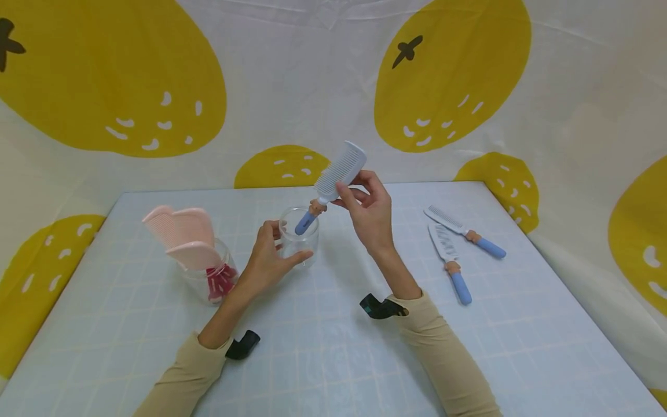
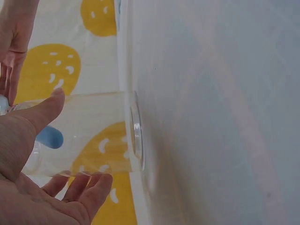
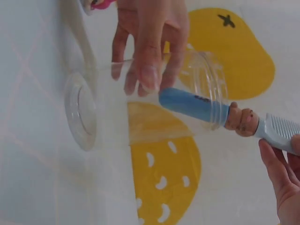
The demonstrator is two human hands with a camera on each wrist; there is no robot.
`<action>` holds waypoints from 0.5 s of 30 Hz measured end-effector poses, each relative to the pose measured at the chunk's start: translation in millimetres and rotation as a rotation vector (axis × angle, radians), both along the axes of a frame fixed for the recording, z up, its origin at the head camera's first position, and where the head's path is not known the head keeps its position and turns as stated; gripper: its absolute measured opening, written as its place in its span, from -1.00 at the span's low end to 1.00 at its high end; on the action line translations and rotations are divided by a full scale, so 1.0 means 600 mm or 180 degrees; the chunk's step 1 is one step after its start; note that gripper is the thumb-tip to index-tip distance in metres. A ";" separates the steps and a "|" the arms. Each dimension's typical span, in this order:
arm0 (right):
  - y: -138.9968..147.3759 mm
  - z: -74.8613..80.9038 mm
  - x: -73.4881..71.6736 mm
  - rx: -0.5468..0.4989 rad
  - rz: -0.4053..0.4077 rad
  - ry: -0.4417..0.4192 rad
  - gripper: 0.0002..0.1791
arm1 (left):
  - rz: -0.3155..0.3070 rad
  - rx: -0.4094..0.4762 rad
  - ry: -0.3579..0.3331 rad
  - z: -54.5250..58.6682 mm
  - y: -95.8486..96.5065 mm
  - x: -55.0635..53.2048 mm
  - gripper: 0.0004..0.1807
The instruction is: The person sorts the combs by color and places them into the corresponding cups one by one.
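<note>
Right fingers [image 1: 371, 182] pinch blue-handled comb [image 1: 340, 172], handle [image 3: 192, 104] inside clear jar [image 1: 307, 244] (left fingers [image 2: 96, 193] curled round jar).

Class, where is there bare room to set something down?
Bare table lies between the sleeves, and on the near side of the two lying combs. Crowded: left of centre, where the jar of pink combs, left hand and second jar bunch together.

Two hands [image 1: 268, 258] [image 1: 372, 217], two sleeves [image 1: 182, 376] [image 1: 443, 353] and two black wrist pieces [image 1: 243, 345] [image 1: 382, 307] show with three blue-handled combs [image 1: 333, 178] [image 1: 452, 267] [image 1: 473, 236], two clear jars [image 1: 311, 238] [image 1: 198, 284] and one surface [image 1: 323, 365], while the pink combs [image 1: 190, 229] bunched in one jar overlap so much that their number cannot be told.
</note>
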State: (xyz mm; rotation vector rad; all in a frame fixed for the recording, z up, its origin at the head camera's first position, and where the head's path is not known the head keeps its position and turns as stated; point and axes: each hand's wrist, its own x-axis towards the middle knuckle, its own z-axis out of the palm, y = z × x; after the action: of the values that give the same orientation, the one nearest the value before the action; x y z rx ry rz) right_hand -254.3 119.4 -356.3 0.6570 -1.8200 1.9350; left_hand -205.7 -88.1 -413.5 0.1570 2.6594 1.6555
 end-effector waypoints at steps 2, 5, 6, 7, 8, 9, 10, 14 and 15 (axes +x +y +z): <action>-0.005 -0.003 0.001 0.0039 0.0020 -0.0033 -0.60 | 0.0003 -0.0016 0.0006 0.000 0.000 -0.001 -0.06; -0.010 -0.007 0.002 0.0084 0.0051 -0.0063 -0.61 | 0.0004 -0.0032 0.0016 0.000 0.000 -0.001 -0.06; -0.012 -0.008 0.002 0.0093 0.0061 -0.0069 -0.61 | 0.0005 -0.0034 0.0013 0.000 0.000 -0.001 -0.05; -0.013 -0.009 0.002 0.0108 0.0064 -0.0072 -0.61 | 0.0001 -0.0034 0.0016 0.000 0.000 -0.002 -0.05; -0.014 -0.010 0.002 0.0132 0.0058 -0.0072 -0.61 | -0.0005 -0.0032 0.0023 0.000 0.000 -0.002 -0.05; -0.015 -0.011 0.003 0.0157 0.0053 -0.0069 -0.61 | -0.0008 -0.0030 0.0025 0.000 0.000 -0.002 -0.05; -0.017 -0.011 0.004 0.0184 0.0038 -0.0065 -0.60 | -0.0002 -0.0025 0.0022 0.000 0.000 -0.002 -0.05; -0.022 -0.005 0.012 0.0239 0.0007 -0.0049 -0.60 | -0.0003 -0.0003 0.0028 -0.002 -0.001 -0.001 -0.05; -0.024 -0.001 0.016 0.0253 0.0000 -0.0047 -0.61 | -0.0001 0.0001 0.0024 -0.002 -0.001 -0.001 -0.05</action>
State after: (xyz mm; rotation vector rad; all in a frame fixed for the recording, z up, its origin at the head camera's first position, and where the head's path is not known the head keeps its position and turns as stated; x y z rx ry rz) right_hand -244.6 105.0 -357.1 0.6697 -1.9142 1.8806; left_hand -206.6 -88.8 -414.8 0.1640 2.6646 1.6585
